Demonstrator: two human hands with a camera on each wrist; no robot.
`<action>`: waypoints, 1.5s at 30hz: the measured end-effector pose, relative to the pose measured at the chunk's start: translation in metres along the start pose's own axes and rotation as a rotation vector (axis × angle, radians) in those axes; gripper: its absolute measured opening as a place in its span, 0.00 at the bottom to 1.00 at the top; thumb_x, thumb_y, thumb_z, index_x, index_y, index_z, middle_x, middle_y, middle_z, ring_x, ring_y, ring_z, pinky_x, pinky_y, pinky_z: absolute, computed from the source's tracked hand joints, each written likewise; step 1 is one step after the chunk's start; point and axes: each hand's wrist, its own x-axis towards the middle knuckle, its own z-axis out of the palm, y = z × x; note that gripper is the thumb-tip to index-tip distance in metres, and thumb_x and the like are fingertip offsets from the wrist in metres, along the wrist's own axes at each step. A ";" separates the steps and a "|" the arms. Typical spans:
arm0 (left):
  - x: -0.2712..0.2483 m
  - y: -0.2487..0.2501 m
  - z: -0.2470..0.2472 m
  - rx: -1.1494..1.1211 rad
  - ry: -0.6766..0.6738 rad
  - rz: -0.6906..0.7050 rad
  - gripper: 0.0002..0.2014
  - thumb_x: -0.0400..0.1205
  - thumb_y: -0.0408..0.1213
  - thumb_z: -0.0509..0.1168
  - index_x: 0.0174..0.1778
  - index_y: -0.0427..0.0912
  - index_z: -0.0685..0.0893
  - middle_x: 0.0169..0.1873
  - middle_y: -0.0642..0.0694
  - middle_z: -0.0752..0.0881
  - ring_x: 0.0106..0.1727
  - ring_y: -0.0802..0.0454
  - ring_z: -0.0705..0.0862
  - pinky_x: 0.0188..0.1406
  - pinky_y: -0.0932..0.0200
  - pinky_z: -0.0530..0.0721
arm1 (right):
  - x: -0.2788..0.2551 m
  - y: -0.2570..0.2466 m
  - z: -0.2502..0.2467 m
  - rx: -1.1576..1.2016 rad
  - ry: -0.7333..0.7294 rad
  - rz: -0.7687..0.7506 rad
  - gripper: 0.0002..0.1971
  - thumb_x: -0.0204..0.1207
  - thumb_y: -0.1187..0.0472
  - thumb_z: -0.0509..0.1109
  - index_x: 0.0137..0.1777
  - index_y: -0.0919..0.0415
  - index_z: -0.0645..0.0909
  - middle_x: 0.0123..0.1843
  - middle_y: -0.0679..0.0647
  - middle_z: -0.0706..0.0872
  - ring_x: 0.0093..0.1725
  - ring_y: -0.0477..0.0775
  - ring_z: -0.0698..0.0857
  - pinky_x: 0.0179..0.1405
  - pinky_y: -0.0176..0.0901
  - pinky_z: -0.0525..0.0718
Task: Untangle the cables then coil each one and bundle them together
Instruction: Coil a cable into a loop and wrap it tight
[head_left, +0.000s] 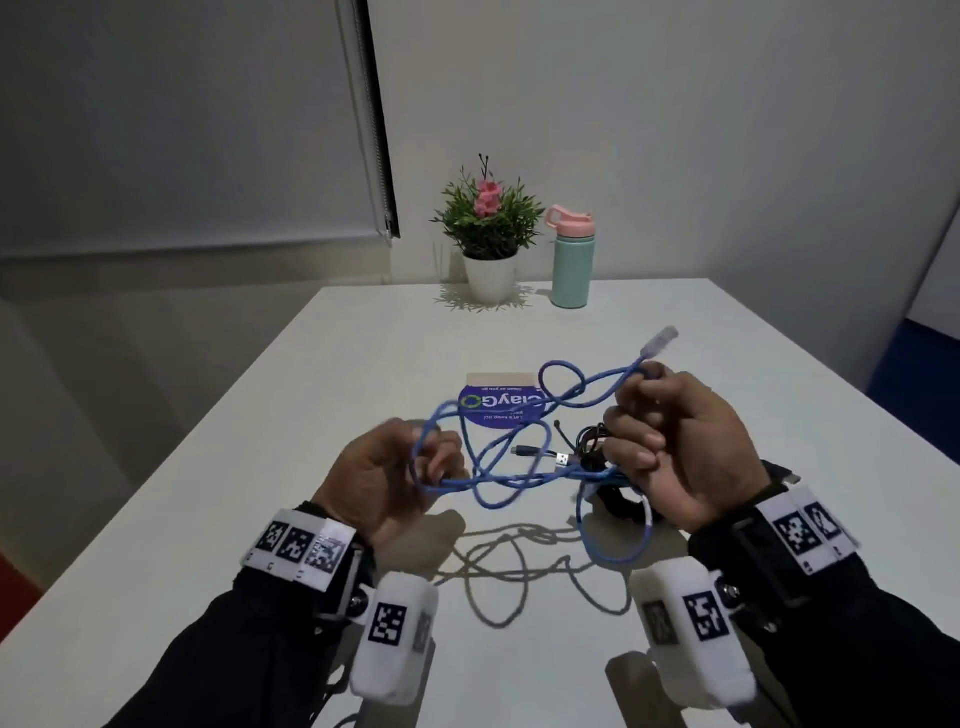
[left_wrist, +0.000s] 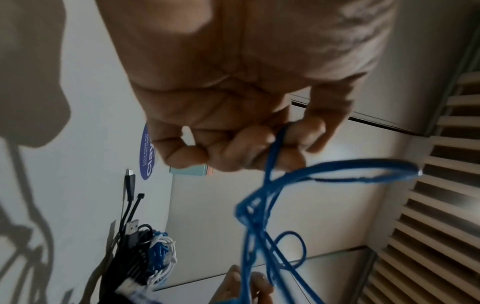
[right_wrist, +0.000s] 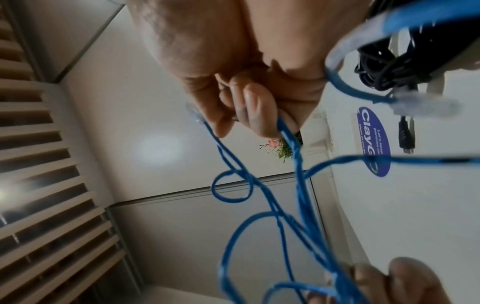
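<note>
Thin blue network cable (head_left: 524, 457) with clear plastic plugs, looped and crossed over itself in mid-air above the white counter (head_left: 311, 374), slack loops sagging. Black USB cables (head_left: 589, 447), coiled, lying on the counter together with a tied blue-and-white bundle (left_wrist: 161, 257), silver plug pointing outward.

Above the table (head_left: 311, 519), the cable (head_left: 498, 467) hangs in loops between the left hand (head_left: 384, 467) and right hand (head_left: 680, 447), with a sticker (head_left: 498, 408) behind and plant (head_left: 488, 234) left of bottle (head_left: 571, 260) at the far edge.
</note>
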 end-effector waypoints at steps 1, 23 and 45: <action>0.000 0.000 0.000 0.021 0.032 -0.030 0.18 0.74 0.35 0.57 0.15 0.45 0.74 0.17 0.47 0.71 0.24 0.51 0.70 0.33 0.58 0.74 | -0.001 0.000 0.001 0.032 -0.008 -0.006 0.10 0.70 0.64 0.60 0.32 0.58 0.81 0.28 0.47 0.64 0.21 0.44 0.58 0.16 0.35 0.60; 0.021 0.011 -0.038 0.189 0.664 0.018 0.12 0.89 0.40 0.63 0.41 0.38 0.80 0.20 0.50 0.71 0.17 0.56 0.71 0.26 0.59 0.88 | 0.008 -0.017 -0.013 0.108 -0.038 -0.001 0.12 0.82 0.54 0.62 0.39 0.57 0.76 0.25 0.46 0.63 0.24 0.44 0.61 0.21 0.33 0.69; 0.009 0.014 -0.035 0.728 0.205 -0.204 0.12 0.84 0.42 0.70 0.35 0.44 0.87 0.22 0.42 0.76 0.17 0.52 0.73 0.20 0.63 0.73 | 0.003 -0.003 -0.009 -0.554 -0.001 0.093 0.17 0.82 0.54 0.65 0.32 0.54 0.66 0.29 0.53 0.64 0.24 0.49 0.61 0.20 0.37 0.62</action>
